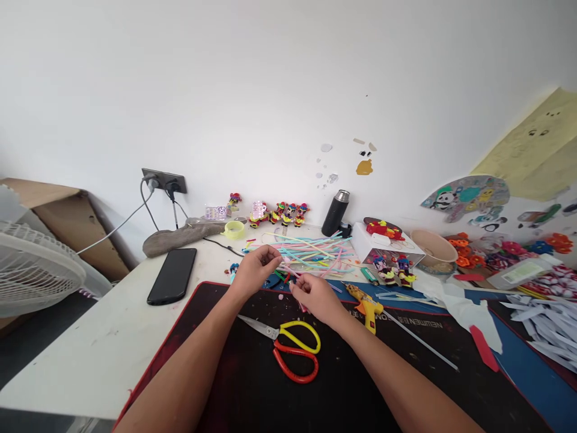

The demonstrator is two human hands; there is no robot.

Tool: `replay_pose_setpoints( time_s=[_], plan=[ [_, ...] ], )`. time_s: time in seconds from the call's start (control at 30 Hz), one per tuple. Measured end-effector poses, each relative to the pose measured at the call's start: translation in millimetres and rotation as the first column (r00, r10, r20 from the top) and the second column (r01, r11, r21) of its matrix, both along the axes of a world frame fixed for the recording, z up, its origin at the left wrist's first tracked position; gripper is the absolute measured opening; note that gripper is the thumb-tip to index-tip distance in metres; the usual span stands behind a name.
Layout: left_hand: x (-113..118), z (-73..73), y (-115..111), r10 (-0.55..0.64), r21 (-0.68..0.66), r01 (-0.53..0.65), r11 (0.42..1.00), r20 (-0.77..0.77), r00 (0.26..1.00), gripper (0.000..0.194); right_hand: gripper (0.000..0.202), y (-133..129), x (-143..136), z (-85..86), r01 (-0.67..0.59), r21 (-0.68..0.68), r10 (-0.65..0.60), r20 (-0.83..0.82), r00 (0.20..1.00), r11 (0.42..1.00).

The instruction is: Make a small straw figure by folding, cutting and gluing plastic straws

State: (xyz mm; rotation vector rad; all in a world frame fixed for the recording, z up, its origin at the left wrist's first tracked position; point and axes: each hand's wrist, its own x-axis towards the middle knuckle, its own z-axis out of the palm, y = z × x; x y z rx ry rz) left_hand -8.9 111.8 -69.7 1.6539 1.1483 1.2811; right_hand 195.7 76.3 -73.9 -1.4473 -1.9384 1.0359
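Observation:
Above the back edge of the black mat (270, 385), my left hand (258, 270) is closed, fingertips pinched around something too small to make out. Close on its right, my right hand (314, 296) is also closed, with a small pinkish piece at its fingers that I cannot identify. The two hands are apart by a small gap. Behind them lies a loose pile of pastel strips (311, 248). Scissors (276, 334) with one yellow and one red handle lie open on the mat, just below my hands. A yellow glue gun (370, 310) rests right of my right hand.
A black phone (172, 276) lies left of the mat, near a white fan (40, 270). Small colourful figures (288, 214), a yellow tape roll (234, 230) and a black flask (336, 213) stand along the wall. At the right are a white box (383, 248) and white strips (541, 328).

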Motion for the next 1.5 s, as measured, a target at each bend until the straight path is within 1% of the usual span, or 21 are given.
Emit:
replay_pose_setpoints(
  time_s=[0.03,0.1,0.17,0.23,0.3,0.4,0.5,0.57,0.7,0.87,1.0,1.1,1.2,1.27,1.4,1.5],
  plan=[
    [0.7,-0.1,-0.5,-0.003,-0.002,0.003,1.0,0.0,1.0,0.021,0.033,0.6,-1.9,-0.7,0.0,-0.061,-0.007,-0.122,0.992,0.998],
    [2.2,-1.0,-1.2,-0.01,-0.007,0.011,1.0,0.007,1.0,0.022,0.037,2.5,-6.0,-2.3,-0.001,-0.175,-0.057,-0.327,0.943,0.985],
    [3.8,-2.4,-1.4,-0.017,-0.008,0.017,1.0,0.009,1.0,0.023,0.041,4.8,-9.4,-4.2,0.004,-0.262,-0.133,-0.477,0.869,0.965],
    [5.4,-3.7,-1.6,-0.016,-0.006,0.016,1.0,0.003,1.0,0.023,0.043,7.3,-11.3,-6.0,0.01,-0.327,-0.213,-0.591,0.778,0.945],
    [6.9,-4.2,-2.2,-0.004,0.005,0.004,1.0,-0.009,1.0,0.021,0.044,10.1,-11.7,-7.8,0.002,-0.385,-0.279,-0.666,0.691,0.923],
    [8.7,-3.8,-3.9,0.028,0.047,-0.026,0.999,-0.049,0.998,0.018,0.047,14.7,-11.6,-10.5,-0.05,-0.454,-0.339,-0.731,0.592,0.89],
    [10.2,-3.5,-5.6,0.058,0.109,-0.045,0.993,-0.117,0.991,0.015,0.049,18.8,-14.6,-12.7,-0.082,-0.459,-0.351,-0.772,0.53,0.885],
    [11.0,-3.7,-6.4,0.073,0.145,-0.05,0.988,-0.162,0.984,0.013,0.048,21.1,-18.2,-13.1,-0.092,-0.439,-0.334,-0.789,0.516,0.894],
    [11.7,-5.1,-7.3,0.108,0.192,-0.066,0.979,-0.217,0.97,0.011,0.046,23.8,-23.5,-12.4,-0.132,-0.425,-0.304,-0.801,0.515,0.896],
    [11.8,-9.0,-7.4,0.134,0.219,-0.074,0.973,-0.271,0.953,0.011,0.046,22.9,-21.7,-12.7,-0.128,-0.404,-0.283,-0.801,0.528,0.906],
    [12.4,-11.6,-6.6,0.1,0.196,-0.044,0.98,-0.289,0.952,0.013,0.044,20.6,-19.2,-13.5,-0.106,-0.382,-0.265,-0.79,0.553,0.918],
    [12.2,-10.8,-6.1,0.039,0.128,-0.008,0.992,-0.243,0.969,0.02,0.046,19.8,-16.6,-15.3,-0.052,-0.349,-0.256,-0.771,0.583,0.936],
    [11.3,-7.8,-6.2,-0.05,0.001,0.051,0.999,-0.178,0.983,0.03,0.044,20.0,-12.8,-18.3,0.001,-0.297,-0.227,-0.73,0.644,0.955],
    [10.6,-5.5,-6.4,-0.097,-0.063,0.087,0.994,-0.182,0.979,0.035,0.042,20.4,-10.0,-20.6,0.023,-0.236,-0.183,-0.686,0.704,0.972],
    [8.5,-1.1,-6.6,-0.153,-0.105,0.132,0.986,-0.232,0.96,0.037,0.04,20.1,-5.3,-23.3,0.067,-0.078,-0.098,-0.551,0.829,0.995],
    [5.7,1.7,-6.3,-0.192,-0.133,0.164,0.977,-0.242,0.951,0.036,0.037,18.4,-2.9,-22.1,0.097,0.006,-0.083,-0.453,0.888,0.995]
  ],
)
